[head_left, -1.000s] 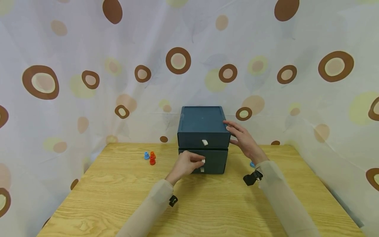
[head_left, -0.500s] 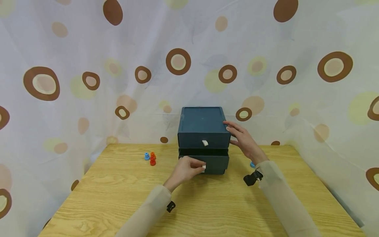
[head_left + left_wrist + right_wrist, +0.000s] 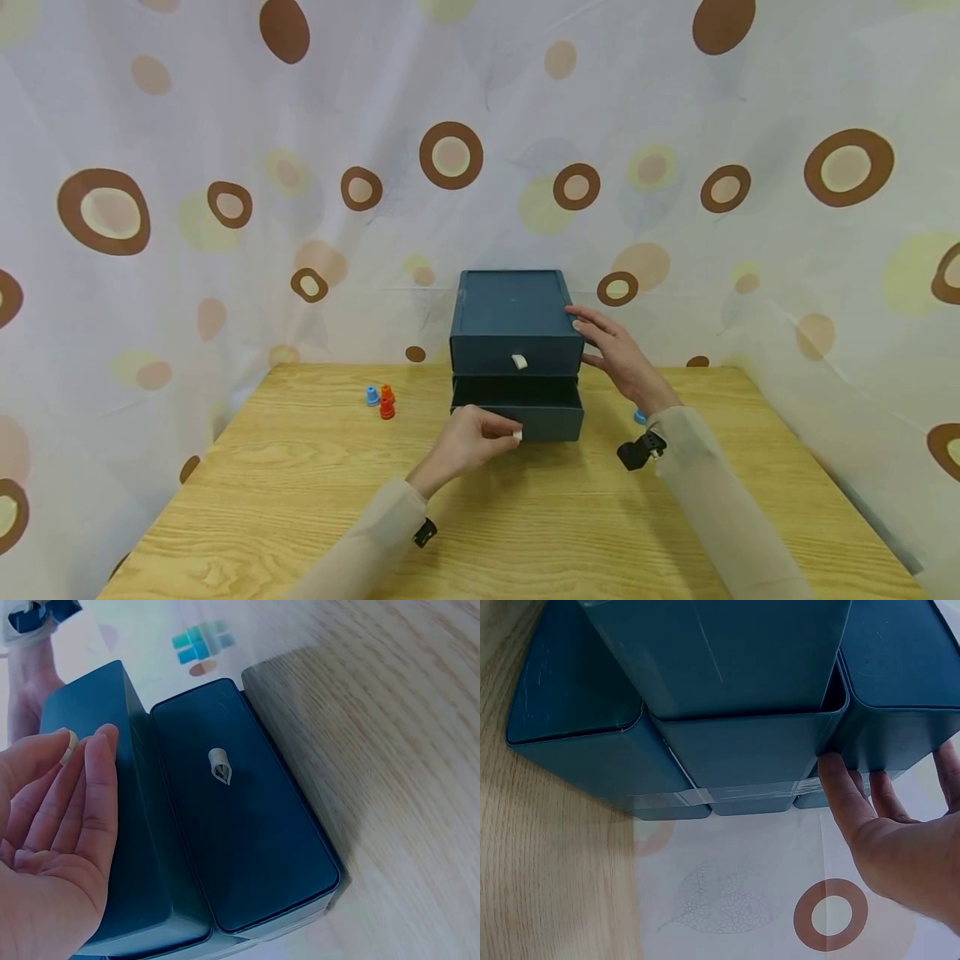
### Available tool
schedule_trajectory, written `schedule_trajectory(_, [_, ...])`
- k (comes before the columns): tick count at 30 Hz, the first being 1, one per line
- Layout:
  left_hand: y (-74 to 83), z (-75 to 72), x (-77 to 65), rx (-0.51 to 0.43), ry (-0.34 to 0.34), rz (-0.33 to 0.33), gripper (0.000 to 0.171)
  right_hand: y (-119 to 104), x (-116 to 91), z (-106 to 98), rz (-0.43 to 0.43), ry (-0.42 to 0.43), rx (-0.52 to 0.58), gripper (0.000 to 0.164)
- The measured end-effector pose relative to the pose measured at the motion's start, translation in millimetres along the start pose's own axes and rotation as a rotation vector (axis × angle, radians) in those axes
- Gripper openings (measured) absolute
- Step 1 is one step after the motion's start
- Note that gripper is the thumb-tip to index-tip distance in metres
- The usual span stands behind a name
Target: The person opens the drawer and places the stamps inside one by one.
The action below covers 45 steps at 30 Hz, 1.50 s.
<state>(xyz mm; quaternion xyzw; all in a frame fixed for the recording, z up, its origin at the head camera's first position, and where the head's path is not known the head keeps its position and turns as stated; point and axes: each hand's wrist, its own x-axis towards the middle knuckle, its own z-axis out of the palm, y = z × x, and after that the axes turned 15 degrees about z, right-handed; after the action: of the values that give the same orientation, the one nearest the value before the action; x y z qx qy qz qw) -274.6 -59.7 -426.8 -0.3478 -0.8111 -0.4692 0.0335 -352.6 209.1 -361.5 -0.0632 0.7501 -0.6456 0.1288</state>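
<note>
A dark blue drawer cabinet stands on the table near the wall. Its middle drawer is pulled out, showing a dark interior. My left hand pinches that drawer's small white pull tab between thumb and fingers. On the top drawer a white tab shows, and that drawer is closed. The bottom drawer, closed too, carries its own pale tab in the left wrist view. With fingers extended, my right hand rests against the cabinet's right side and upper edge.
A light blue cone-shaped piece and two red-orange ones stand on the table left of the cabinet. A blue piece is partly hidden by the right wrist. A patterned cloth hangs behind and on both sides.
The middle drawer has slid out toward me from closed, with my left hand moving back and slightly down on its tab. My right hand has stayed on the cabinet's side.
</note>
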Motion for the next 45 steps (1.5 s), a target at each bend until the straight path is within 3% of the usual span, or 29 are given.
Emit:
schedule_trajectory(29, [5.5, 7.1, -13.2, 0.018, -0.004, 0.039, 0.021, -0.2, -0.1, 0.3, 0.002, 0.0, 0.004, 0.057])
schedule_trajectory(45, [10.0, 7.6, -21.2, -0.016, -0.02, 0.053, 0.02, -0.8, 0.2, 0.9, 0.007, -0.002, 0.008, 0.056])
